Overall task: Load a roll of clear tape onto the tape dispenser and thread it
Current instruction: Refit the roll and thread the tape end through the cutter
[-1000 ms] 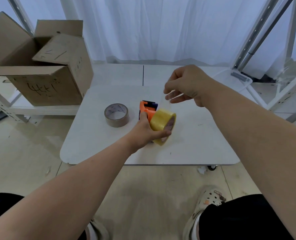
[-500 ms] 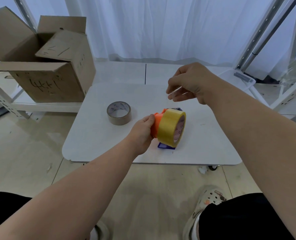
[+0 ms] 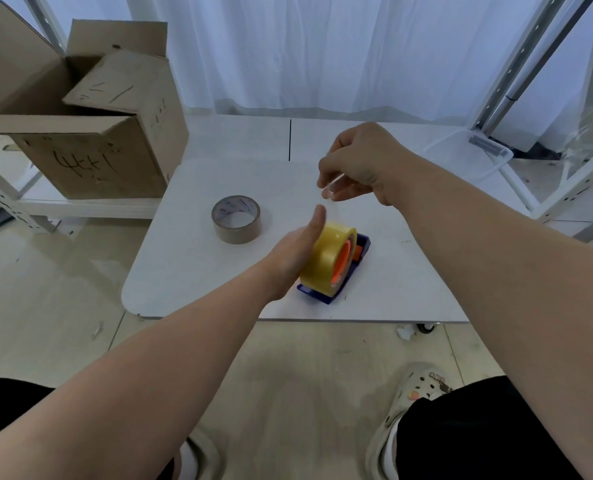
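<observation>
Now, in the head view, the roll of clear tape (image 3: pixel 326 261) stands on its edge on the tape dispenser (image 3: pixel 322 296), and its hole sits around the orange hub. Both rest on the white table (image 3: pixel 191 268), a little toward the near edge.

The left hand (image 3: pixel 296 252) is flat, with straight fingers and the palm pressed against the side of the roll at 9 o'clock. It grips nothing; it only steadies the roll.

The right hand (image 3: pixel 357 164) is above and beyond the roll, at about 12 to 1 o'clock from it. Its fingers are curled and they pinch the tape end (image 3: pixel 332 190), which shows only as a faint shine. The strip between the fingers and the roll is nearly invisible, so I cannot tell how tight it is.

The long axis of the dispenser runs from 7 o'clock, near the person, to 1 o'clock, away from the person. I judge that the tape end must go down along this axis, toward the far end of the dispenser, which lies just under the right hand. I cannot tell where the blade is.

A brown roll of tape (image 3: pixel 236 219) lies flat at 10 o'clock from the clear roll, well apart. A cardboard box (image 3: pixel 90 143) stands off the table at 10 o'clock, farther away.
</observation>
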Action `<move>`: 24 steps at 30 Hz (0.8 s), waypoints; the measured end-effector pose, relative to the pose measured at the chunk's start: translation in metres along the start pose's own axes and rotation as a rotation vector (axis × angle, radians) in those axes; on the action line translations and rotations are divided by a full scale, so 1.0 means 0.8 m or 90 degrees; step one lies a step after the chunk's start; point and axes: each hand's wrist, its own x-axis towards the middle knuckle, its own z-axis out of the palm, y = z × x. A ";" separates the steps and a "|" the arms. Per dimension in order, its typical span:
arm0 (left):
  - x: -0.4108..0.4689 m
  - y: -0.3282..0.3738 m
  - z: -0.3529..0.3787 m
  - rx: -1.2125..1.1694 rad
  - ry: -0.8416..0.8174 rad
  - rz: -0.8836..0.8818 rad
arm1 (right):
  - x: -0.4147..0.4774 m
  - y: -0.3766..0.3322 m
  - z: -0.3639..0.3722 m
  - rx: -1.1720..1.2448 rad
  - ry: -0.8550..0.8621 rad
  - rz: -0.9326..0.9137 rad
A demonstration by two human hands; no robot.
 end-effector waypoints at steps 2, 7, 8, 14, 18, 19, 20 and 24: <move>0.000 0.003 -0.004 0.129 -0.002 0.053 | 0.003 0.001 0.001 0.023 0.015 0.005; 0.007 0.014 -0.033 0.280 0.008 0.135 | 0.012 0.007 -0.004 0.117 0.051 0.038; 0.010 0.018 -0.040 0.359 0.030 0.161 | 0.014 0.008 -0.006 0.128 0.050 0.046; 0.010 0.050 -0.074 0.634 0.025 0.133 | 0.021 0.029 -0.015 0.173 -0.032 0.148; 0.008 0.048 -0.089 0.653 0.031 0.116 | 0.022 0.048 -0.020 0.212 -0.125 0.209; 0.008 0.045 -0.091 0.644 0.034 0.122 | 0.023 0.052 -0.021 0.227 -0.145 0.217; 0.008 0.042 -0.093 0.633 0.038 0.130 | 0.023 0.054 -0.020 0.245 -0.158 0.222; 0.009 0.030 -0.093 0.619 0.065 0.175 | 0.026 0.057 -0.017 0.320 -0.148 0.233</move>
